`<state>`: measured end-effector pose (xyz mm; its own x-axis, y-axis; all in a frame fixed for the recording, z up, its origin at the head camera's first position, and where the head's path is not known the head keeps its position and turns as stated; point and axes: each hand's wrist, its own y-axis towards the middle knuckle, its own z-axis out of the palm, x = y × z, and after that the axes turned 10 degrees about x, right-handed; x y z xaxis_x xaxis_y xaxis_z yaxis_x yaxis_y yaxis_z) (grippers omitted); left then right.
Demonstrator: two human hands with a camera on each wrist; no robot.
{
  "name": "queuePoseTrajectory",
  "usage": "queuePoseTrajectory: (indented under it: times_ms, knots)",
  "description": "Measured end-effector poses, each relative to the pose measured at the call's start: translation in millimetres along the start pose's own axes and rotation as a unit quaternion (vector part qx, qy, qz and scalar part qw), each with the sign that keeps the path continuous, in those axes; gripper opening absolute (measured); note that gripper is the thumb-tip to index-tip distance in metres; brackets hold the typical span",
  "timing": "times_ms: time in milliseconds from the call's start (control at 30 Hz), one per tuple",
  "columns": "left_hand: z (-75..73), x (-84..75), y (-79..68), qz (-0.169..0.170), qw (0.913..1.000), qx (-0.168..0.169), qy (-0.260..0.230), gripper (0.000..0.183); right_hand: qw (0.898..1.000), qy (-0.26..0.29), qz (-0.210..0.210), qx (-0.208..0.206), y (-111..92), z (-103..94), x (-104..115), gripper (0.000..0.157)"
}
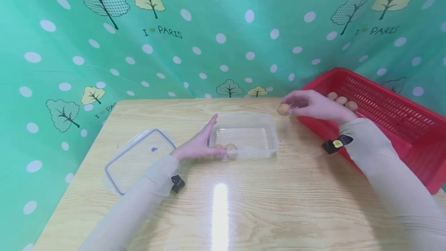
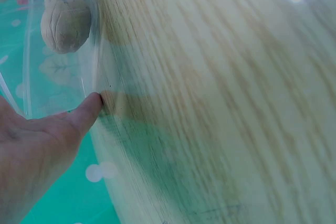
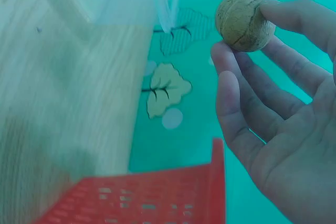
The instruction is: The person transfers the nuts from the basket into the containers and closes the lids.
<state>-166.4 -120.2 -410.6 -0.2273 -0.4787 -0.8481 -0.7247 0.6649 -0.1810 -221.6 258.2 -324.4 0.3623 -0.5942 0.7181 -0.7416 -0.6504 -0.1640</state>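
A walnut [image 3: 244, 21] is pinched between the thumb and fingertips of my right hand [image 1: 308, 104], above the table between the clear plastic container [image 1: 244, 155] and the red basket [image 1: 400, 100]. My left hand [image 1: 196, 144] rests spread against the container's left end, its thumb along the front wall and its fingers straight toward the back corner. Inside the container, two walnuts [image 1: 231, 149] sit in the front left corner; the left wrist view shows them through the wall. Three more walnuts [image 1: 342, 100] are visible in the basket, beyond my right wrist, which may hide others.
A clear lid with a blue seal [image 1: 139, 158] lies on the wooden table [image 1: 278, 204] at the left, partly behind my left forearm. Green patterned cloth [image 1: 223, 42] hangs behind the table's back edge. The basket stands slanted along the right side.
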Motion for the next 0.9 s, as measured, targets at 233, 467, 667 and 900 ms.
queuePoseTrajectory:
  times_ms: [233, 467, 667, 900]
  knots:
    - [-2.3, -28.0, -10.6, -0.002, 0.9998, 0.01, -0.015, 0.114, 0.998, 0.022, -0.044, 0.033, 14.2, 16.8, 0.4, 0.041]
    - [-2.3, -28.3, -10.6, -0.003, 0.9999, 0.008, -0.01, 0.114, 0.996, 0.034, -0.077, 0.044, 27.9, 30.5, 2.9, 0.041]
    - [-2.1, -28.7, -10.8, -0.003, 0.9999, 0.007, -0.01, 0.113, 0.994, 0.055, -0.09, 0.04, 36.9, 40.8, 4.2, 0.038]
    - [-1.9, -27.2, -10.8, 0.0, 0.9999, 0.006, -0.015, 0.113, 0.991, 0.074, -0.095, 0.058, 50.3, 57.4, 8.0, 0.036]
